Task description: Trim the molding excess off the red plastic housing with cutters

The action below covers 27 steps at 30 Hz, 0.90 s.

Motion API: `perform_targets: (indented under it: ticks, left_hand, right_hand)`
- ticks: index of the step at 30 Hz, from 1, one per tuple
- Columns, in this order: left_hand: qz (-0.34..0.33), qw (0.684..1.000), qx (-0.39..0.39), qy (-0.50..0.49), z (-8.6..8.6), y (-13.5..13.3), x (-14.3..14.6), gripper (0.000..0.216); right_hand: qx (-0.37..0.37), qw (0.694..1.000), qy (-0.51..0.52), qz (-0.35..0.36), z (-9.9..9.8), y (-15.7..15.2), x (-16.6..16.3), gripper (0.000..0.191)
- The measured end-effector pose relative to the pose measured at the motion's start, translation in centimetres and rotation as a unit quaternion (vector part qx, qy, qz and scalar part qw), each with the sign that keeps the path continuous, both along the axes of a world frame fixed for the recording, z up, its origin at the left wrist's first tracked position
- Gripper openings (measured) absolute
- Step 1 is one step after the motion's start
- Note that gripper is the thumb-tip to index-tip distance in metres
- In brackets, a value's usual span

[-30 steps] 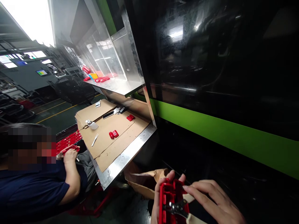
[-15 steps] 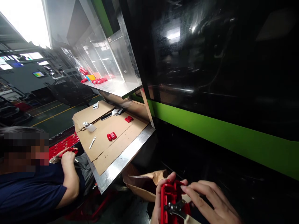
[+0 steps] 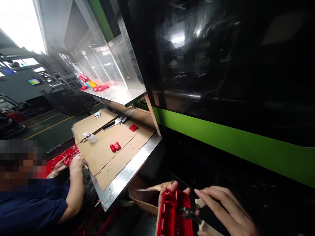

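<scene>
Near the bottom edge, the left hand (image 3: 164, 205) is wrapped around a red plastic housing (image 3: 174, 214), long axis running near to far. From the right, the right hand (image 3: 227, 213) presses cutting pliers (image 3: 190, 213) against its right rim, fingers closed on the handles.

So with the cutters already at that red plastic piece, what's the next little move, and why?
Probably squeeze the handles to snip at the part's right edge. The left hand grips the red plastic part from its far end, and the right hand holds the metal cutters with their nose on that edge. Whether a burr or nub sits there is too small to tell.
</scene>
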<state>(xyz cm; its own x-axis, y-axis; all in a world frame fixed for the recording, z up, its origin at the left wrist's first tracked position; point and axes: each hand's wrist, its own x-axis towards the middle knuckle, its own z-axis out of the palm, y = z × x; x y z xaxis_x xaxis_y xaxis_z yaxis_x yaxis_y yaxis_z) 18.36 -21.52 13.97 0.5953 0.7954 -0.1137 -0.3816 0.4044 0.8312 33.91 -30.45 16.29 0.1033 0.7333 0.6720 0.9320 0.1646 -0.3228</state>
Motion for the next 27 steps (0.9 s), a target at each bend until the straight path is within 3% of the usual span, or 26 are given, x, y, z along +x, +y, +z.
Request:
perform_targets:
  ticks: [3,6,11,15,18,20,27]
  left_hand:
    - [0.038,0.997,-0.039,-0.055,-0.1,-0.3,-0.1,0.071]
    - [0.043,0.991,-0.075,-0.103,0.1,-0.4,-0.3,0.072]
    - [0.005,0.978,-0.137,-0.156,0.8,-0.2,-0.5,0.089]
    - [-0.031,0.963,-0.196,-0.184,0.3,0.4,-0.9,0.104]
    - [-0.054,0.952,-0.227,-0.196,-0.6,0.8,-1.3,0.106]
    - [-0.063,0.950,-0.232,-0.198,-0.9,0.9,-1.4,0.107]
    - [-0.044,0.949,-0.248,-0.187,-0.1,0.8,-1.2,0.091]
  right_hand:
    - [-0.011,1.000,0.003,0.005,0.3,0.1,0.7,0.053]
    - [-0.019,0.999,0.027,0.030,0.7,0.3,0.9,0.046]
    - [-0.009,0.997,0.002,0.074,1.5,0.7,1.4,0.051]
    - [0.000,0.994,-0.020,0.103,2.1,1.6,1.2,0.056]
    - [0.069,0.991,0.005,0.112,2.6,2.6,0.3,0.035]
    - [0.096,0.988,0.000,0.122,3.2,3.3,-0.3,0.031]
    - [0.054,0.978,-0.093,0.179,5.2,4.5,-1.3,0.026]
